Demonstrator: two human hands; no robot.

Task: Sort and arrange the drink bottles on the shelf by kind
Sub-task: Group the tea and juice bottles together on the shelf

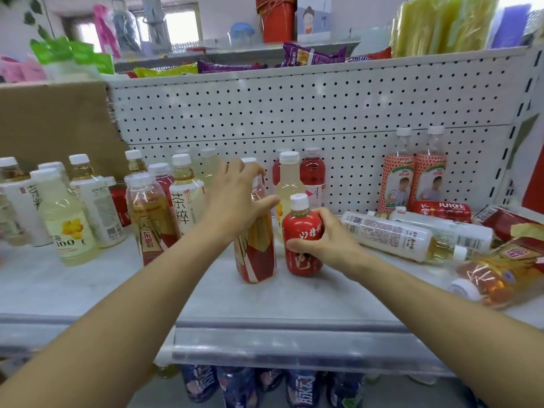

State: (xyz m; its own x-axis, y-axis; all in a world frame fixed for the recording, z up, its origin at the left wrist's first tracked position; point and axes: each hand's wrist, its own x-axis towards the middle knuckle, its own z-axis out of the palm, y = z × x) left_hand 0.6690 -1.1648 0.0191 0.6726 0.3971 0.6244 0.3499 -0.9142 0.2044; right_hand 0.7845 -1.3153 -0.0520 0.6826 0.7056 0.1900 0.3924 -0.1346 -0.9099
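Mostly upright bottles (70, 219) crowd a pale shelf (88, 293) backed by white pegboard (294, 113).

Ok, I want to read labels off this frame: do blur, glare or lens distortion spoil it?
Head view: sharp at centre, where the right hand grips the small red bottle; soft toward the edges, the lying orange bottle at lower right blurred and streaked with glare; wide-angle bend bows the shelf; window blown out.

Bunch of bottles (70, 222) stands on the shelf's (88, 290) left, and one bottle (256, 257) sits front-centre with a second bottle (303, 257) just right of it. Further right a few flat bottles (391, 235) lie in a heap, with a standing pair (396, 184) behind them against the pegboard (323, 113).
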